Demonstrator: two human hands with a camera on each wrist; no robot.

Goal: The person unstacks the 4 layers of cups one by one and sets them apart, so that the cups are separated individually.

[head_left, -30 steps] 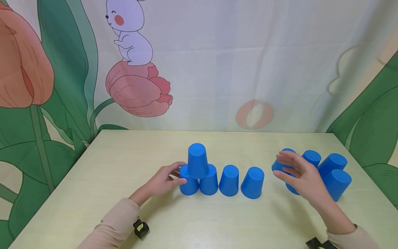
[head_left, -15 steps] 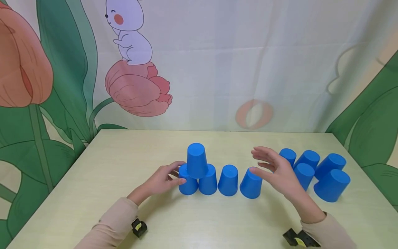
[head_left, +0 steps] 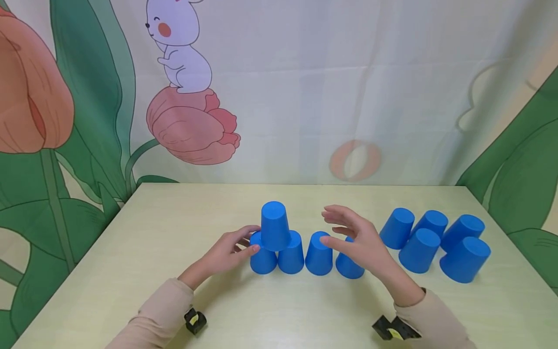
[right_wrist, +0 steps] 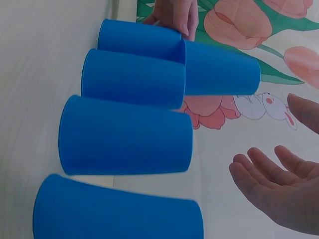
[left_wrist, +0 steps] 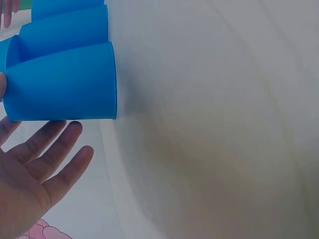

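Observation:
Four upside-down blue cups form a row in the head view, and another blue cup [head_left: 274, 228] sits on top of the leftmost cup [head_left: 263, 264] and the second cup [head_left: 291, 257]. My left hand [head_left: 228, 252] rests beside the leftmost cup, its loose fingers and thumb right at the side. In the left wrist view the fingers [left_wrist: 70, 172] spread along that cup [left_wrist: 60, 84]. Holding nothing, my right hand [head_left: 362, 242] hovers with spread fingers by the third cup [head_left: 319, 259] and partly covers the fourth cup [head_left: 349, 266].
Several more upside-down blue cups [head_left: 419, 252] stand grouped on the right of the pale table [head_left: 279, 315]. Behind the table hangs a printed curtain [head_left: 287, 97] with flowers and a rabbit. A small black device [head_left: 195, 321] is at the left wrist.
My right hand has moved left, from over the group of cups on the right to the right end of the row. The left hand has stayed beside the leftmost cup.

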